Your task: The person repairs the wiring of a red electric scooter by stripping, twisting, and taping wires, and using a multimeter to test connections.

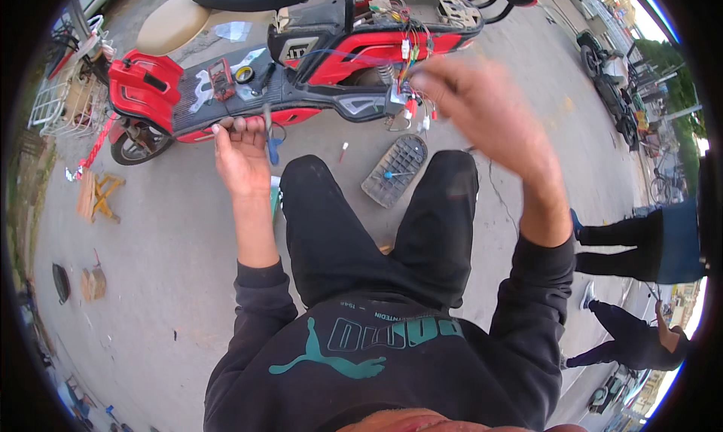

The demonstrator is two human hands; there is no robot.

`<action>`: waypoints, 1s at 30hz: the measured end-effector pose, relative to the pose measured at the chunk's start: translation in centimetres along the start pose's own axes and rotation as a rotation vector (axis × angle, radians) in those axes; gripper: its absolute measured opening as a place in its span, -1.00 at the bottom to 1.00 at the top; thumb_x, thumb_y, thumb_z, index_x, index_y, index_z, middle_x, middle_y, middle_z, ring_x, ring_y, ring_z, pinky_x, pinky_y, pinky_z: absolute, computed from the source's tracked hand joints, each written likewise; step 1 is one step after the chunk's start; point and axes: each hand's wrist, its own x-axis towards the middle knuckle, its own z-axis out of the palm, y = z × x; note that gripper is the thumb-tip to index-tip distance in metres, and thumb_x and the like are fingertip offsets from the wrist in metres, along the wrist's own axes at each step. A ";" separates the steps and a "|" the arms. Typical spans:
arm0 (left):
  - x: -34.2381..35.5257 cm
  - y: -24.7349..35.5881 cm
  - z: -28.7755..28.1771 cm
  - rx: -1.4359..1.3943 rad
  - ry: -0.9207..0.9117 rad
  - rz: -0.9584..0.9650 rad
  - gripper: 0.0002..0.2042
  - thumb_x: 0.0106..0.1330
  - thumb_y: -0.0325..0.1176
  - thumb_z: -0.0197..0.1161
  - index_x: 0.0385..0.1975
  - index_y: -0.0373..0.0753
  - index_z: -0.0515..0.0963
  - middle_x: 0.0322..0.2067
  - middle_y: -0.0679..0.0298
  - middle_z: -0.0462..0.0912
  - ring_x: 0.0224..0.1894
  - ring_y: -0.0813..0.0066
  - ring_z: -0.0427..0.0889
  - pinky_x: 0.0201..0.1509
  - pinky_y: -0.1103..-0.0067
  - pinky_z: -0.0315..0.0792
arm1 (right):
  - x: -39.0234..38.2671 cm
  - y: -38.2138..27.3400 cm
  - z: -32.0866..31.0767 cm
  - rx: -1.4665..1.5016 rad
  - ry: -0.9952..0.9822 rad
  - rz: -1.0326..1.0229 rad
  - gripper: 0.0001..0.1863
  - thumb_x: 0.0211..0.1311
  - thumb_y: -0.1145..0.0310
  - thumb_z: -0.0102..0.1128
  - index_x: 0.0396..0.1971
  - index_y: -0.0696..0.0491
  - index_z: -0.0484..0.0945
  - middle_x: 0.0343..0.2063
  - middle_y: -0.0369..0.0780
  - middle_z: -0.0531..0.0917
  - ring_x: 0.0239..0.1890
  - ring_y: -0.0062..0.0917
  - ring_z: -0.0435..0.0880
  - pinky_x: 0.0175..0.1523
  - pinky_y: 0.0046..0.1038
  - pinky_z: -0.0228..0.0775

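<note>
My left hand [242, 157] is turned palm up beside the scooter's footboard, with its fingers curled. A blue-handled hand tool [273, 144] with a grey metal end stands at the little-finger side and appears gripped there. My right hand [482, 112] is smeared by motion beside a bundle of coloured wires with connectors [410, 104]; whether its fingers hold a wire cannot be made out. The wires hang from the opened rear of a red electric scooter [354, 59]. A thin blue wire [339, 53] runs across the scooter's side toward the right hand.
A red multimeter [221, 79] and a roll of tape [244, 74] lie on the footboard. Between my feet and the scooter rests a grey ribbed cover [386, 185] with a blue-handled screwdriver [389, 175] on it. People [640, 240] stand at the right.
</note>
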 end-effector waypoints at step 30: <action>-6.8 -4.0 4.8 2.022 -1.047 -0.381 -0.80 0.42 -0.25 0.07 -0.31 -0.24 0.52 -0.50 0.09 0.63 -0.40 0.07 0.70 -0.38 0.21 0.52 | 22.7 28.0 4.6 0.019 -0.460 0.003 -0.42 0.21 0.39 0.30 0.24 0.19 0.41 0.21 0.02 0.51 0.26 -0.06 0.48 0.29 -0.13 0.39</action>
